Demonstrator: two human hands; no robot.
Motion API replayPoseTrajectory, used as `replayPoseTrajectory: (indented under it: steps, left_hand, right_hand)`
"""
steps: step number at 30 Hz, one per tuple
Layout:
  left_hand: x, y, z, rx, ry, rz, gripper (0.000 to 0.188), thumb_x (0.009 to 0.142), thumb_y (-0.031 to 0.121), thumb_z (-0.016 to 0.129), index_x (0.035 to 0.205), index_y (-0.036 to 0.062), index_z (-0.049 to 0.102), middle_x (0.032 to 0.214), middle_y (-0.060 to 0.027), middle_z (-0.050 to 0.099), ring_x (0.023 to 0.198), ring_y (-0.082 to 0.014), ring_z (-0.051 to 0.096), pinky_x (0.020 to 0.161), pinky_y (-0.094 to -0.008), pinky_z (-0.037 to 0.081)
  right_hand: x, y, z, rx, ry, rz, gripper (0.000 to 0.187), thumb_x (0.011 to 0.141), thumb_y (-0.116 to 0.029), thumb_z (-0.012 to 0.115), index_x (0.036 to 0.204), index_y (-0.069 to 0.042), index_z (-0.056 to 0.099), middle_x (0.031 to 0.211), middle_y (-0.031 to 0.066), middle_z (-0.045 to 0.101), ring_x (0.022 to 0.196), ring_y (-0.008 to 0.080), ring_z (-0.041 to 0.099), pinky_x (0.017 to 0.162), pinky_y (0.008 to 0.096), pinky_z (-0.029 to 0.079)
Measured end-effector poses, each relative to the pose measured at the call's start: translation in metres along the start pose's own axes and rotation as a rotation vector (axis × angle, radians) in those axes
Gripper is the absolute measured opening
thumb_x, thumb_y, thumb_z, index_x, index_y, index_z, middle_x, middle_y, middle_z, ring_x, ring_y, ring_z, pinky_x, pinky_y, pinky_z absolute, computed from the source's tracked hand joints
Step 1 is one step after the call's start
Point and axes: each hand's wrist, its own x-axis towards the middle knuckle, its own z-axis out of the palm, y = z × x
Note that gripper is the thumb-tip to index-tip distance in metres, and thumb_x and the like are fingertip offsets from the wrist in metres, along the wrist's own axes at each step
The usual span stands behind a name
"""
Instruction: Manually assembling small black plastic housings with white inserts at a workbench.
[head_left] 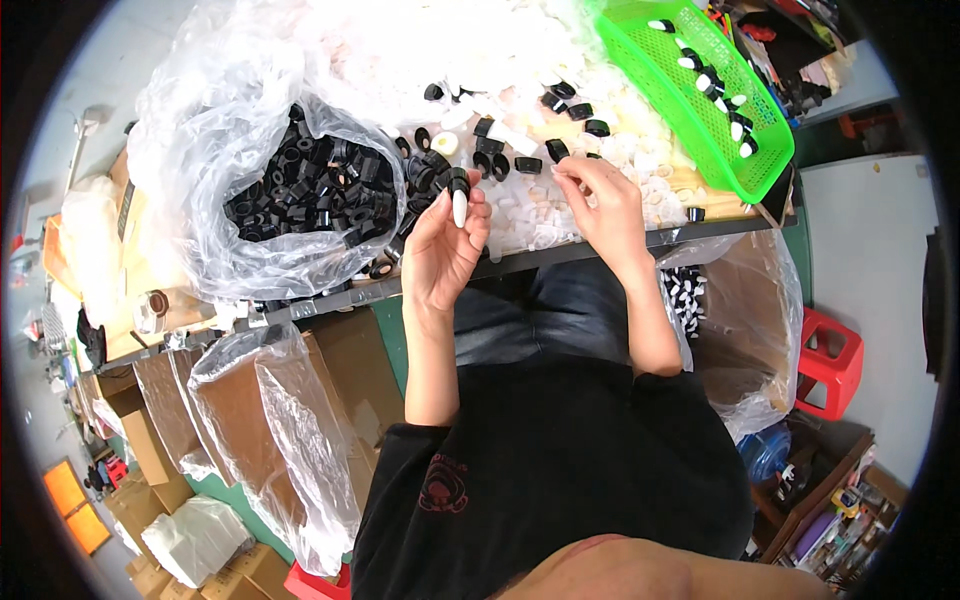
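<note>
My left hand (445, 250) is closed on a black cap (459, 183) with a white pointed tip (460, 208) directed toward me. To its right, my right hand (607, 212) hovers over the table edge with thumb and forefinger pinched together; what they hold, if anything, is too small to make out. Just beyond those fingertips lies a loose black cap (557, 150). More black caps (527, 165) are scattered between the hands, among many small translucent white pieces (535, 205). A white ring-shaped piece (444, 143) rests beyond my left hand.
An open clear plastic bag (190, 215) full of black caps stands at the left. A green basket (690, 140) at the far right holds several black caps with white tips. Below the table's right edge, a lined carton (750, 310) contains black-and-white pieces; a red stool (832, 362) stands beside it.
</note>
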Motion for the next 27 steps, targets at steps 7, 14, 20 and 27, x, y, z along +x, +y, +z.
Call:
replayPoseTrajectory:
  steps: [7,14,20,27]
  left_hand:
    - [-0.013,-0.026,0.030,1.245,0.185,0.512,0.032,0.084,-0.004,0.069,0.115,-0.0037,0.064,0.097,-0.0065,0.068,0.092,-0.0110,0.062,0.082,-0.0240,0.049]
    - [-0.019,-0.031,0.059,1.941,-0.046,0.857,0.037,0.074,-0.006,0.074,0.109,0.0028,0.067,0.096,-0.0133,0.069,0.085,-0.0240,0.067,0.076,-0.0301,0.052]
    - [-0.021,-0.032,0.060,2.020,-0.037,0.902,0.035,0.074,-0.006,0.073,0.108,0.0021,0.067,0.096,-0.0135,0.068,0.084,-0.0267,0.067,0.075,-0.0324,0.053]
    - [-0.022,-0.028,0.062,2.114,-0.058,0.942,0.037,0.073,-0.008,0.071,0.108,0.0019,0.066,0.097,-0.0124,0.068,0.086,-0.0273,0.066,0.075,-0.0338,0.053]
  right_hand:
    - [0.007,-0.035,-0.014,0.808,0.117,0.175,0.015,0.085,0.007,0.066,0.098,0.001,0.063,0.098,0.0156,0.067,0.092,0.0204,0.065,0.083,0.0316,0.051]
    - [0.007,-0.043,-0.015,0.838,0.097,-0.068,0.013,0.085,0.008,0.063,0.097,0.002,0.062,0.097,0.0171,0.067,0.092,0.0243,0.064,0.084,0.0338,0.050]
    - [0.010,-0.044,-0.022,0.597,0.067,-0.173,0.008,0.083,0.001,0.068,0.090,-0.001,0.066,0.094,0.0126,0.071,0.090,0.0250,0.063,0.080,0.0353,0.050]
    - [0.015,-0.051,-0.029,0.357,0.042,-0.263,0.010,0.079,0.001,0.070,0.087,-0.003,0.066,0.092,0.0078,0.067,0.089,0.0271,0.061,0.078,0.0356,0.050]
